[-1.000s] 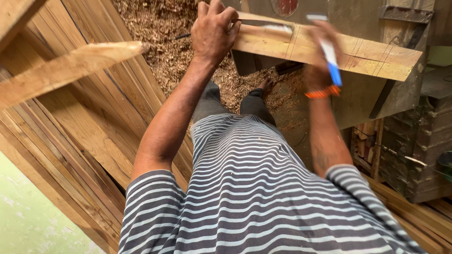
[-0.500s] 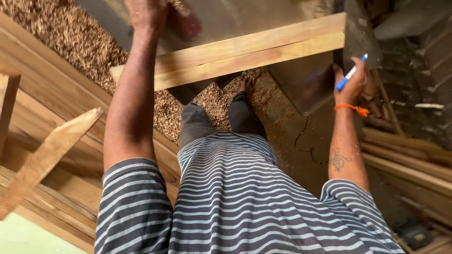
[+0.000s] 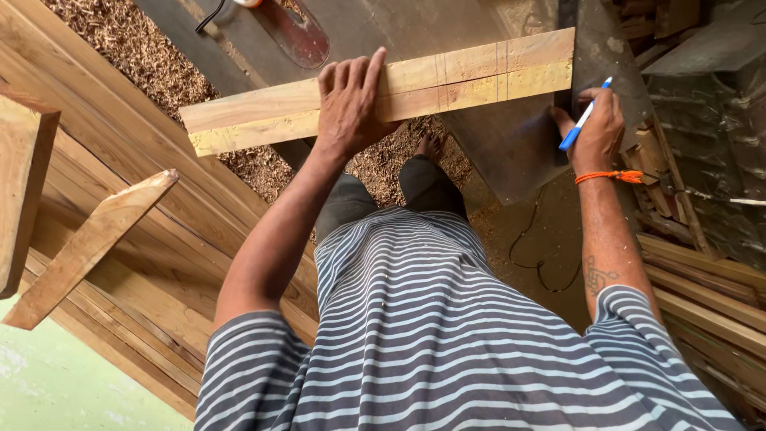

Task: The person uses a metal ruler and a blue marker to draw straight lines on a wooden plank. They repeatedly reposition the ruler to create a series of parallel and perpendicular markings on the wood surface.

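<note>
- My striped shirt (image 3: 447, 335) is closest to me, grey and white, and it fills the bottom of the view.
- Below it I can see my dark trousers (image 3: 415, 187) and one bare foot (image 3: 431, 146) on the floor.
- The floor around my foot is covered in wood shavings (image 3: 152, 68), brown and crumbly.
- A thin black cord (image 3: 542, 255) curls on the floor on my right.
- On my left, long planks (image 3: 120, 239) lie side by side, and a short loose piece of wood (image 3: 88, 247) sticks up over them at a slant.
- My left hand (image 3: 349, 104) lies flat on top of two long wooden boards (image 3: 263, 120), with the fingers (image 3: 355, 73) spread open and pressing down.
- The boards sit on the grey metal surface (image 3: 383, 32), one right beside the other and touching.
- Their long way runs from left to right, with the right end a bit farther from me than the left end.
- The left end sticks out past the surface, over the shavings.
- Thin pencil lines cross the boards near the right end.
- My right hand (image 3: 598, 132) is at the right end of the boards, and its fingers are closed around a blue and white pen (image 3: 584, 116).
- The pen points up and to the right.
- An orange string band (image 3: 610, 175) is tied on my right wrist.
- Farthest away, a dark red blade cover (image 3: 299, 36) lies on the surface.
</note>
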